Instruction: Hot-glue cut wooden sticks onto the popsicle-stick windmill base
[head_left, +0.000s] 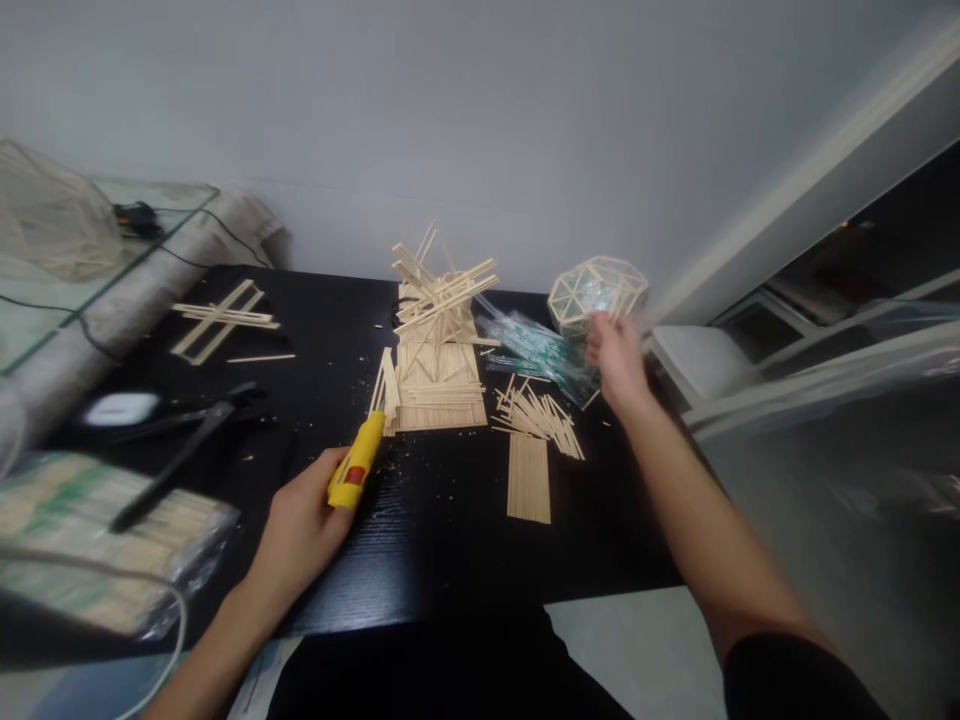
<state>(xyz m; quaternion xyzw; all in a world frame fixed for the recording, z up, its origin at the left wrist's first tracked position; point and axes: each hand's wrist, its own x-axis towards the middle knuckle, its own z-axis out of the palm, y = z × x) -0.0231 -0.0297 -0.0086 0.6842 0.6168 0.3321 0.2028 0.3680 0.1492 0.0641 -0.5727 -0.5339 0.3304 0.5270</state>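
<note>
My left hand (304,525) is closed around a yellow tool (355,462) with a red mark, resting on the black table (420,560). The tool's tip lies near a stack of thin wooden sticks (439,385) with a loose tangle of sticks on top. My right hand (616,355) reaches far across the table and touches a round faceted ball built of sticks (596,290); its fingers are blurred by motion. Below that hand lie clear packets with green print (540,350), a scattered heap of short sticks (538,412) and a neat flat row of sticks (529,478).
Crossed sticks (223,318) lie at the table's far left. Black pliers (180,450) and a white object (120,408) sit nearer, beside a plastic bag of sticks (97,540). A glass surface (75,270) with cables stands at left. A white wall runs behind the table.
</note>
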